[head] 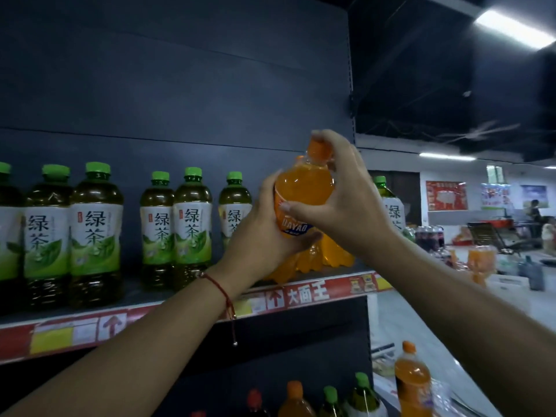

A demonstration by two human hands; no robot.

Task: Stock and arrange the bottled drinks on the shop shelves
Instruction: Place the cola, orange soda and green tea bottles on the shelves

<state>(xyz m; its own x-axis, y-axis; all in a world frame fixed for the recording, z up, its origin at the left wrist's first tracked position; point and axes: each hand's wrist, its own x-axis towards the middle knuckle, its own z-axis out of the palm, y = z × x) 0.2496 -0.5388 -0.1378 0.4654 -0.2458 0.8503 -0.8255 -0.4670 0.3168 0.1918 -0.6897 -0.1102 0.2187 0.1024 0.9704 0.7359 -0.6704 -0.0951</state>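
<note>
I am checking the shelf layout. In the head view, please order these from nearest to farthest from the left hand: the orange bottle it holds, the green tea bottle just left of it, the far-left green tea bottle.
1. Orange bottle: gripped by the left hand.
2. Green tea bottle: just left of the hand.
3. Far-left green tea bottle: at the picture's left edge.

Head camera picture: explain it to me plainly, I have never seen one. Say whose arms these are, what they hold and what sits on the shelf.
There is no machine here. A camera worn on a person's head looks out at their own two arms. The left hand grips the body of an orange soda bottle; the right hand curls over its cap and side. They hold it at the top shelf, among green tea bottles with green caps. More orange bottles stand behind it.
</note>
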